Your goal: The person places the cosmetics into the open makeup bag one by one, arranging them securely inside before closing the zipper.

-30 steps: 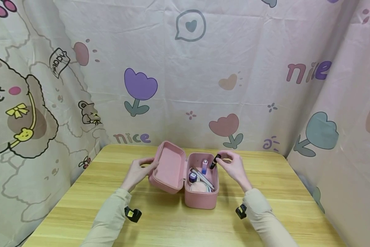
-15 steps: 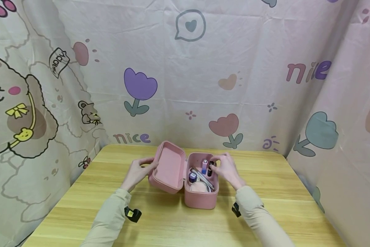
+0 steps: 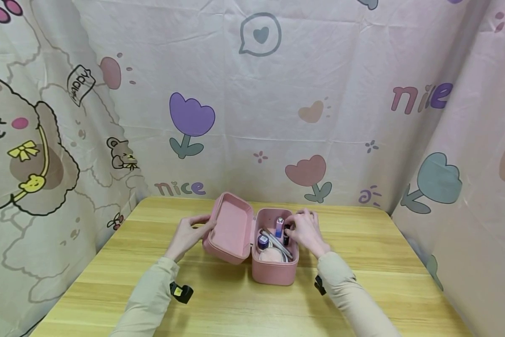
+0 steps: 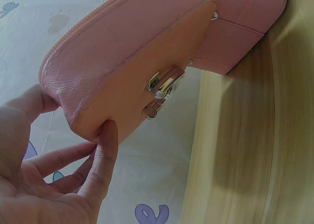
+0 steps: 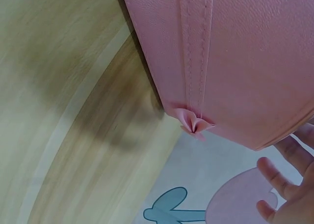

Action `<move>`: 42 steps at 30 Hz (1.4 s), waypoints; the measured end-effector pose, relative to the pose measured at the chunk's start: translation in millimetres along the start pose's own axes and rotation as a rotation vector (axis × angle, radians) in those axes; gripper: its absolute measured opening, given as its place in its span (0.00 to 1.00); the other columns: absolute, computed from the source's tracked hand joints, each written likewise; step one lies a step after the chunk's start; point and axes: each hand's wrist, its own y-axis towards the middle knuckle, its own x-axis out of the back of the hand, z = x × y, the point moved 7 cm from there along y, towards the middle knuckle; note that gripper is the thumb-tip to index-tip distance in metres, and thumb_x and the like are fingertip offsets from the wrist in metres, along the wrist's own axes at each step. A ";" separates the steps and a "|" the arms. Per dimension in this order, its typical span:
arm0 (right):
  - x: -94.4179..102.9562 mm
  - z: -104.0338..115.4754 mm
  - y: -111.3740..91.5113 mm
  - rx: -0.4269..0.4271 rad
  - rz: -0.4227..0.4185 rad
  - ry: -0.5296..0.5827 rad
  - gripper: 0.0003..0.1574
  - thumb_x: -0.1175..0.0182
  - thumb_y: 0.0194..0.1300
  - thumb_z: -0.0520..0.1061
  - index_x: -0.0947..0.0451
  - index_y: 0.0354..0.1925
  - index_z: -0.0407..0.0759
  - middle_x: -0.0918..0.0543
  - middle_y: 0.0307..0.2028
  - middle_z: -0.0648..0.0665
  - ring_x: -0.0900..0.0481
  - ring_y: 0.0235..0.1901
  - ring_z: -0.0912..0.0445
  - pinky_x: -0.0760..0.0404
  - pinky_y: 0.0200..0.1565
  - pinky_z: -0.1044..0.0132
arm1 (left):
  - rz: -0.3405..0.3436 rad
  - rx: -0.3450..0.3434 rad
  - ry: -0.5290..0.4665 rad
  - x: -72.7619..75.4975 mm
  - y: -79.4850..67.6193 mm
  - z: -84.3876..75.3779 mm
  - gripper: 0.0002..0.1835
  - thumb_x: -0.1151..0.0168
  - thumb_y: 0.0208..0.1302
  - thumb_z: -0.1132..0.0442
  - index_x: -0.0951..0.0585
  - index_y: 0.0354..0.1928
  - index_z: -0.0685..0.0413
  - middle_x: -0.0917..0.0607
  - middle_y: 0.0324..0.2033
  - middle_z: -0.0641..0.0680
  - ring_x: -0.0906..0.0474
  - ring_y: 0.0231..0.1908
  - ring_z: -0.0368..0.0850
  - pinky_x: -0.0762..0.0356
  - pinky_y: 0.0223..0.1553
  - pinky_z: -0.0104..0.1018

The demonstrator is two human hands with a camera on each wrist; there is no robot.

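A pink cosmetic case (image 3: 274,275) stands on the table with its lid (image 3: 231,227) swung out to the left. My left hand (image 3: 190,235) grips the lid's outer corner; in the left wrist view, its thumb (image 4: 105,160) presses the lid's outer face. My right hand (image 3: 308,229) reaches over the case's right wall and pinches a slim black tube, like a lipstick (image 3: 286,239), inside the case. Its upper part is hidden by the fingers. Beside it a pink-and-blue tube (image 3: 279,228) stands upright. The right wrist view shows the case's outer wall (image 5: 245,62), which hides the fingertips' work.
Also in the case lie makeup brushes (image 3: 279,243), a small dark purple jar (image 3: 262,241) and a round pale puff or compact (image 3: 271,255). The wooden table (image 3: 235,309) ends at a printed curtain (image 3: 244,117) behind and at both sides.
My right hand has moved left and down, bringing the black tube from the right rim, where it was tilted, to upright inside the case. My left hand and the lid have stayed put.
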 end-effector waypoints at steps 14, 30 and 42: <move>-3.8 2.9 -0.2 0.052 -0.008 -0.029 0.11 0.26 0.51 0.40 0.11 0.36 0.46 0.09 0.40 0.44 0.23 0.58 0.41 0.41 0.68 0.35 | -0.010 0.001 0.005 0.7 -0.7 -0.9 0.28 0.34 0.68 0.52 0.22 0.64 0.60 0.18 0.60 0.64 0.17 0.44 0.41 0.18 0.41 0.28; 6.7 -21.1 -20.9 -0.078 -0.245 0.576 0.17 0.35 0.63 0.35 0.17 0.51 0.33 0.17 0.54 0.33 0.22 0.54 0.39 0.21 0.58 0.43 | -0.004 -0.007 -0.006 0.0 -2.6 -4.1 0.29 0.34 0.67 0.52 0.23 0.64 0.62 0.19 0.61 0.65 0.17 0.44 0.42 0.17 0.41 0.28; 9.2 -36.9 -45.5 -0.220 -0.240 0.809 0.18 0.38 0.68 0.34 0.20 0.54 0.27 0.18 0.53 0.28 0.24 0.39 0.69 0.22 0.43 0.80 | -0.028 -0.009 -0.026 -1.6 -2.2 -6.1 0.28 0.34 0.67 0.53 0.22 0.63 0.63 0.19 0.60 0.65 0.17 0.44 0.41 0.18 0.41 0.27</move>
